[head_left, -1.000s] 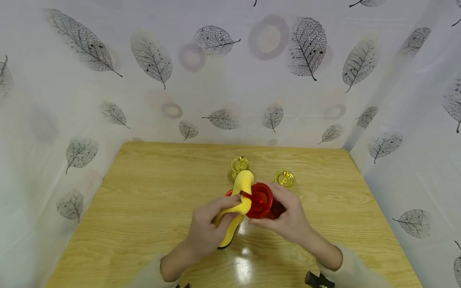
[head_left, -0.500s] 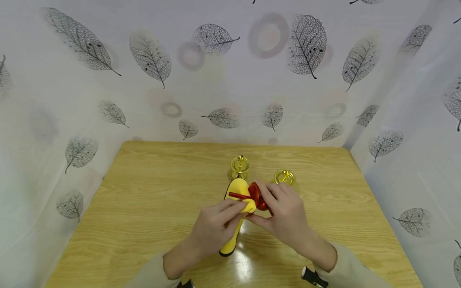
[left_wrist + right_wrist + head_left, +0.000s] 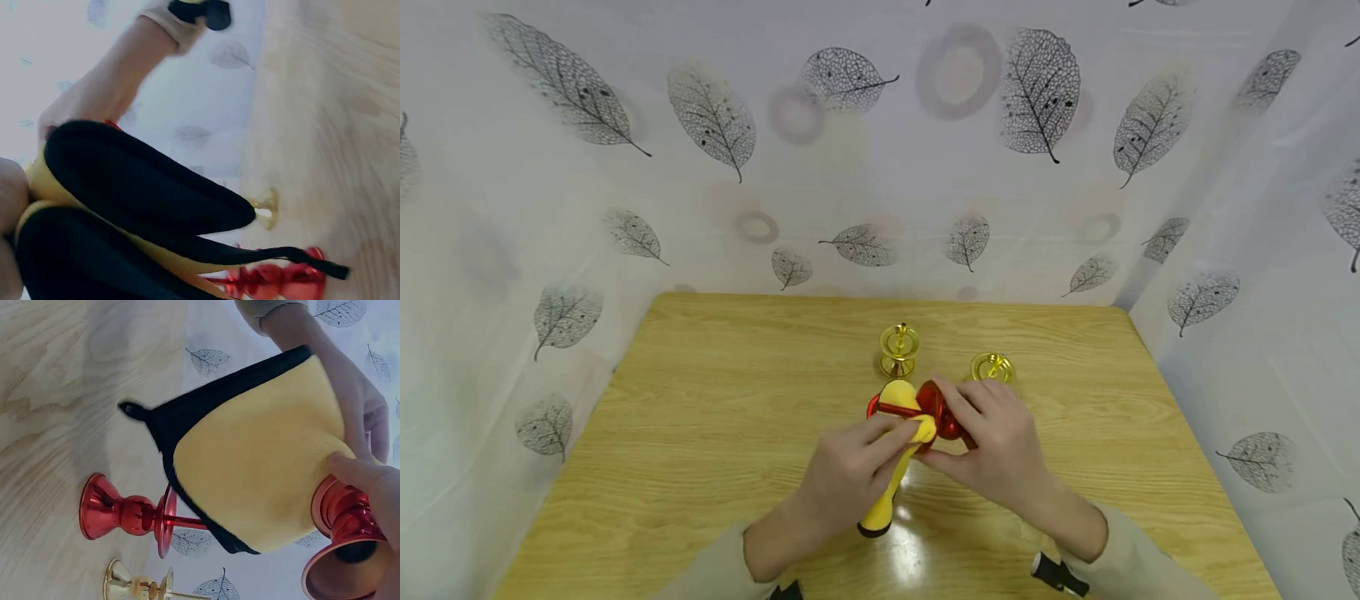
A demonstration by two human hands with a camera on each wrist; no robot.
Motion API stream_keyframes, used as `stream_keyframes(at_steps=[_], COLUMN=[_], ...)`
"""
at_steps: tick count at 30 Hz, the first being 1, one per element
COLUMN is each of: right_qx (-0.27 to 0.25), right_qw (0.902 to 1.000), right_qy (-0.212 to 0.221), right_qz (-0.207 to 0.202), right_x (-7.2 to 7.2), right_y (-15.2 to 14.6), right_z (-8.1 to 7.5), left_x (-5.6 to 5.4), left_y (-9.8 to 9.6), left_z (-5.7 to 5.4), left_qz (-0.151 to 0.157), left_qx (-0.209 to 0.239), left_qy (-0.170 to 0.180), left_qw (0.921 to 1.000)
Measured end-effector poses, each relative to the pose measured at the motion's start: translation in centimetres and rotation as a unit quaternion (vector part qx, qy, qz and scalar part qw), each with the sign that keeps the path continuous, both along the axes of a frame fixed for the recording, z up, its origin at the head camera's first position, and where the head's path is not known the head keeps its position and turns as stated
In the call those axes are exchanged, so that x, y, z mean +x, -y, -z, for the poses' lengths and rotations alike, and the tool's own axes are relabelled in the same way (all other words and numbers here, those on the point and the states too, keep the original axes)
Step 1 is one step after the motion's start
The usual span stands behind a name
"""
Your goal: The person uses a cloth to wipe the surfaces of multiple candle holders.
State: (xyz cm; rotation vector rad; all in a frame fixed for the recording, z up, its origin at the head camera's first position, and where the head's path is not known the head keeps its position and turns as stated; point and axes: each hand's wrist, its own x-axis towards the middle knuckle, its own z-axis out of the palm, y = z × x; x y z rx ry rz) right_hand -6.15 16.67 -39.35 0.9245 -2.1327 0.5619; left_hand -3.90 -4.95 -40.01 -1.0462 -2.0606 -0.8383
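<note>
My left hand pinches a yellow cleaning cloth with a black edge, its fingers right at the dish of a red candlestick. My right hand grips this candlestick on its side, its thin spike pointing left across the cloth. In the right wrist view the cloth hangs spread beside the candlestick's hollow base, with a hanging loop at one corner. Its black side faces the left wrist camera. Behind the cloth, a second red candlestick stands upright on the table, mostly hidden from above.
Two gold candlesticks stand farther back on the wooden table: one straight ahead, the other to the right, partly behind my right hand. A leaf-patterned curtain surrounds the table's back and sides.
The held candlestick has turned so its dish no longer faces up at the head camera. The cloth has moved lower, and my left fingers have come to the dish. More of the middle gold candlestick shows.
</note>
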Motion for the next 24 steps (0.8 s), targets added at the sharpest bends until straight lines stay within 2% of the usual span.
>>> stream_keyframes(at_steps=[2, 4, 10, 15, 17, 20, 24], right_qx=[-0.015, -0.016, 0.030, 0.020, 0.015, 0.012, 0.019], right_qw=[0.9991, 0.9984, 0.9991, 0.9987, 0.9986, 0.9986, 0.9983], right_qy=[0.039, 0.052, 0.001, -0.015, -0.018, -0.025, -0.035], right_qz=[-0.012, -0.013, 0.031, 0.045, 0.047, 0.044, 0.042], right_x=[0.1, 0.2, 0.3, 0.3, 0.3, 0.3, 0.2], right_y=[-0.2, -0.2, 0.0, -0.5, -0.7, -0.9, -0.7], right_z=[0.1, 0.1, -0.1, -0.5, -0.6, -0.8, -0.8], left_x=[-0.1, -0.2, -0.2, -0.5, -0.8, -1.0, -1.0], left_y=[0.1, 0.2, 0.4, 1.8, 2.3, 2.7, 2.3], left_z=[0.3, 0.5, 0.2, -0.6, -1.0, -1.3, -1.3], left_qz=[-0.002, -0.006, -0.035, -0.077, -0.084, -0.081, -0.059], left_qx=[-0.016, -0.013, 0.059, 0.092, 0.103, 0.114, 0.114], left_qy=[-0.024, -0.029, -0.029, -0.047, -0.054, -0.066, -0.075], left_qw=[0.9996, 0.9995, 0.9972, 0.9917, 0.9897, 0.9880, 0.9889])
